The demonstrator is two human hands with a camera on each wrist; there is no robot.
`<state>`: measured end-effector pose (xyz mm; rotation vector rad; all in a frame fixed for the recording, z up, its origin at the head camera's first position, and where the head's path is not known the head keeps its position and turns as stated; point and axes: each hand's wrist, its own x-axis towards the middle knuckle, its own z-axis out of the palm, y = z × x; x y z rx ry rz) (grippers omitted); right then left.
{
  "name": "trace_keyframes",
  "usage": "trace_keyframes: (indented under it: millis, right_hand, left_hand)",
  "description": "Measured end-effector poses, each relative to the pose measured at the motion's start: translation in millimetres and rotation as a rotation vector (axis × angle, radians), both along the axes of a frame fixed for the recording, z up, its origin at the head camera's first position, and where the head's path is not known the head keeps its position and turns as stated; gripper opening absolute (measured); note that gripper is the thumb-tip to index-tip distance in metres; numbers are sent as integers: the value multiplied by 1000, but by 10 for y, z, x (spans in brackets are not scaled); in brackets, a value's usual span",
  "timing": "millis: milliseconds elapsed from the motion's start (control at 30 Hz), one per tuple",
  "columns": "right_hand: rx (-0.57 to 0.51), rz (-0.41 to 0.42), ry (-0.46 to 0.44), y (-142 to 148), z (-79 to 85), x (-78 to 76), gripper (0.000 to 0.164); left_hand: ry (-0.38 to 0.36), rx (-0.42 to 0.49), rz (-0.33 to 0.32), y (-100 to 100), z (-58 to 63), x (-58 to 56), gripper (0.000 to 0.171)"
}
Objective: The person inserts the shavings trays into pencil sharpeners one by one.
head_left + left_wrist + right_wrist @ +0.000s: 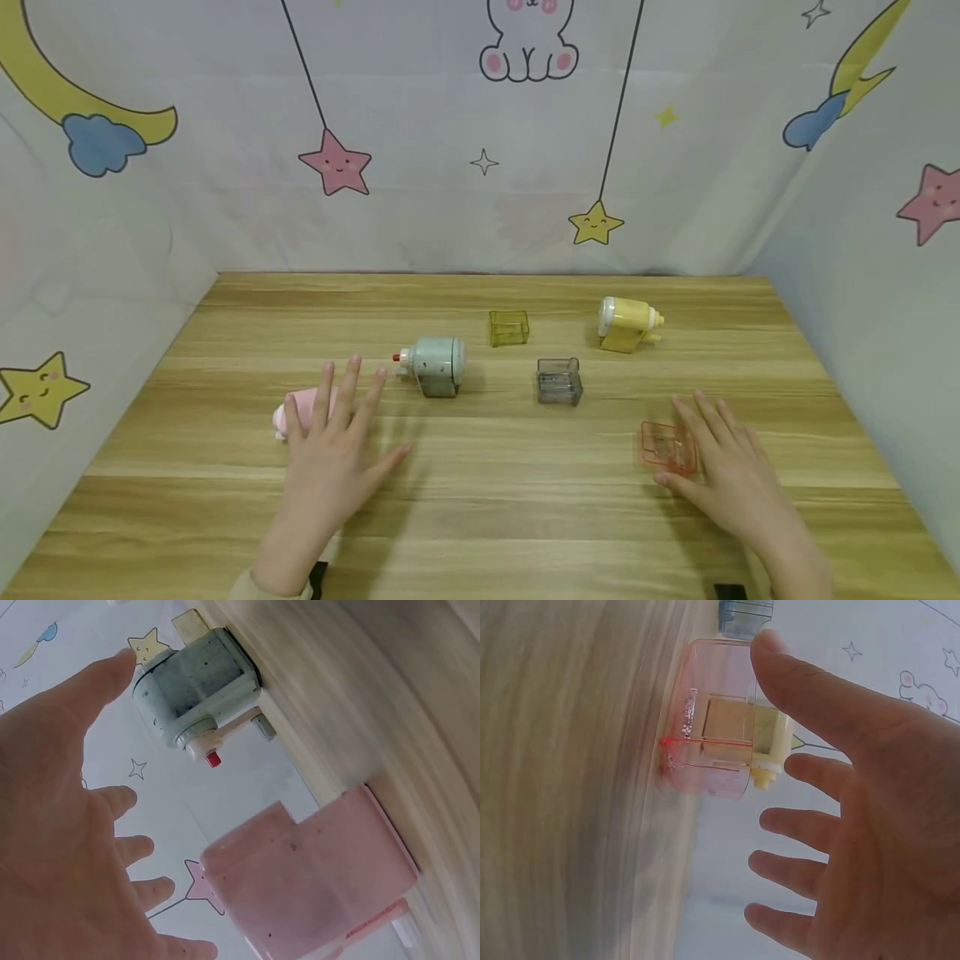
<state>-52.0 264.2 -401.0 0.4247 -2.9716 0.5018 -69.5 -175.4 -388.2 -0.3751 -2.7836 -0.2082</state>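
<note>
My left hand [330, 467] is held with fingers spread above the table, nearest to a pink crank pencil sharpener [305, 403], which it partly hides in the head view. In the left wrist view the pink sharpener [315, 877] appears apart from the palm. A grey-green pencil sharpener [438, 362] with a red tip stands beyond those fingertips. On the other side, my right hand [731, 479] hovers with loosely extended fingers beside a clear red plastic box [660, 446]. Its thumb lies close to that box [705, 667]; whether they touch I cannot tell.
Farther back are a clear grey box [558, 383], a clear yellow box [509, 328] and a yellow pencil sharpener [628, 321]. The wooden table [510, 517] is bounded at the back and sides by white cloth [420, 225] printed with stars and moons.
</note>
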Motion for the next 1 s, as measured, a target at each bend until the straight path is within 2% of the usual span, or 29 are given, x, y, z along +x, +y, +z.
trace_keyframes:
  millis: [267,467,700,1000]
  right_hand:
    - [-21,-3,-34,9,-15,-29,97]
    - [-36,-20,-74,4,-28,-44,96]
    - [-56,5,-24,-8,-59,-65,96]
    - [-63,3,-52,-38,-77,-90,94]
  left_hand:
    - [-14,8,-8,-106,27,-33,103]
    - [-37,67,-25,-224,75,-76,114]
    - [-127,105,-34,-382,89,-113,120]
    - [-176,99,-51,-506,43,-139,122]
